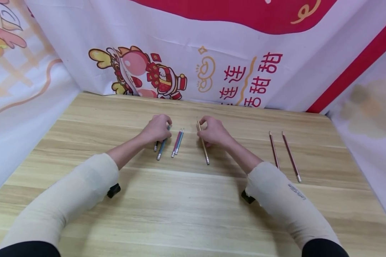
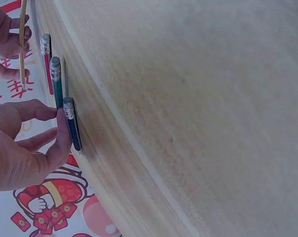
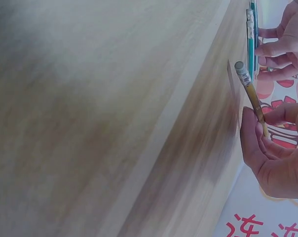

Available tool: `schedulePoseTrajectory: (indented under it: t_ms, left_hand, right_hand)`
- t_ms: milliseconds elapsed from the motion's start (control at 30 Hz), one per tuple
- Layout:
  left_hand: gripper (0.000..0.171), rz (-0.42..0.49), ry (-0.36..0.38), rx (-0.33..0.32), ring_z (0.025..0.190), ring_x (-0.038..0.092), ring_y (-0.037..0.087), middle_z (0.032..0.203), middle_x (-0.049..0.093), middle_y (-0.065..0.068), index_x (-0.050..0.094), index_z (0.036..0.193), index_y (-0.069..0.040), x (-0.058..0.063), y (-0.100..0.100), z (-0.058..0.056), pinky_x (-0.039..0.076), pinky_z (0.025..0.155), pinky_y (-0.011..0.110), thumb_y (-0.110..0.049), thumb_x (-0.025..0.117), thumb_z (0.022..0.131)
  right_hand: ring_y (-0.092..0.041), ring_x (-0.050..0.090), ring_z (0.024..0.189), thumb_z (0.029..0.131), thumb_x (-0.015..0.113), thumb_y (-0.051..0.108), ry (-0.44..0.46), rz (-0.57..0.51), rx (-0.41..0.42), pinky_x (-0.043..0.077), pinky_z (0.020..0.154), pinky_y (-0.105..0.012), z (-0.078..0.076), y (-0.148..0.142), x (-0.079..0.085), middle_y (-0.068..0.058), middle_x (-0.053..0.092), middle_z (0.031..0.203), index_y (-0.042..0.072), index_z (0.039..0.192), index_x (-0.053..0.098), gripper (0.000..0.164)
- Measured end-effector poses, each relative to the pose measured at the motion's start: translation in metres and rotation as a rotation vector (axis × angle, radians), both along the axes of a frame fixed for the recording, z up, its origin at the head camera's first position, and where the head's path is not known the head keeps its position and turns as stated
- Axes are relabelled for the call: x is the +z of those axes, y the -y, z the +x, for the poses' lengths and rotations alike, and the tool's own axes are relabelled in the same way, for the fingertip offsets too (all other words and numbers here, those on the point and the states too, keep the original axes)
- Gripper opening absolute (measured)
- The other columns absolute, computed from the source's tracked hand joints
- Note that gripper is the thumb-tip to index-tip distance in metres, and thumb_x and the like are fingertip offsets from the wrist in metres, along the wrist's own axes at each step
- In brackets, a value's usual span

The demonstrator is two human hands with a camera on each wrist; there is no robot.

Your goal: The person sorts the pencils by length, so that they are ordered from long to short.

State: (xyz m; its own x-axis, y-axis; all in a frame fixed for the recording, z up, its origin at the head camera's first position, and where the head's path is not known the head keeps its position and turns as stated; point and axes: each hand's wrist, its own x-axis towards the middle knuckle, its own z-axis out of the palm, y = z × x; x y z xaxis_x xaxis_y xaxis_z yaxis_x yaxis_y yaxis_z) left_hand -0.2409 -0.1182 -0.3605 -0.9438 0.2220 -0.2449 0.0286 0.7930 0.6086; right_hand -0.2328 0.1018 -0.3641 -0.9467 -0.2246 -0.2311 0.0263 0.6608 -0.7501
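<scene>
My left hand (image 1: 156,129) pinches a blue-green pencil (image 1: 161,150), its eraser end pointing toward me. Just left of that pencil lies a dark pencil (image 1: 155,146), partly hidden under the hand; in the left wrist view this dark pencil (image 2: 74,128) lies by the fingers. Between the hands, a red pencil (image 1: 176,144) and a blue pencil (image 1: 180,142) lie side by side. My right hand (image 1: 214,131) holds a gold pencil (image 1: 205,151) between thumb and fingers. In the right wrist view the gold pencil (image 3: 252,96) is tilted, eraser end up.
Two dark red pencils, one on the left (image 1: 274,150) and one on the right (image 1: 290,156), lie apart at the right of the wooden table (image 1: 186,207). A printed white and red cloth (image 1: 180,43) hangs along the back edge, with more cloth at both sides.
</scene>
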Motion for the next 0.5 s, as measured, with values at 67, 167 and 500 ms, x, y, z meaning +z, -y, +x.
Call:
schedulePoseTrajectory:
  t_ms: [67, 167, 500]
  left_hand:
    - [0.048, 0.002, -0.005, -0.002, 0.045, 0.049, 0.009, 0.084, 0.064, 0.016, 0.057, 0.137, 0.008, 0.0, 0.0, 0.0, 0.043, 0.041, 0.017, 0.008, 0.065, 0.09]
    - [0.048, 0.002, -0.009, -0.005, 0.045, 0.049, 0.009, 0.083, 0.064, 0.015, 0.057, 0.137, 0.008, 0.0, 0.001, 0.0, 0.043, 0.042, 0.017, 0.008, 0.065, 0.09]
    - [0.046, 0.039, -0.004, -0.011, 0.046, 0.05, 0.01, 0.073, 0.062, 0.01, 0.057, 0.137, 0.006, 0.001, 0.003, -0.001, 0.043, 0.042, 0.017, 0.007, 0.066, 0.092]
  right_hand:
    - [-0.023, 0.066, 0.061, 0.094, 0.066, 0.001, -0.001, -0.004, 0.0, 0.065, 0.059, -0.036, 0.0, -0.002, 0.0, -0.017, 0.069, 0.082, 0.002, 0.129, 0.055, 0.037]
    - [-0.023, 0.066, 0.06, 0.093, 0.066, 0.0, 0.0, -0.013, 0.004, 0.065, 0.059, -0.037, 0.001, -0.005, 0.001, -0.017, 0.069, 0.082, 0.002, 0.129, 0.055, 0.038]
    - [-0.024, 0.065, 0.061, 0.091, 0.065, -0.001, -0.01, -0.048, 0.016, 0.064, 0.057, -0.036, 0.005, -0.017, 0.003, -0.017, 0.067, 0.086, 0.0, 0.13, 0.055, 0.041]
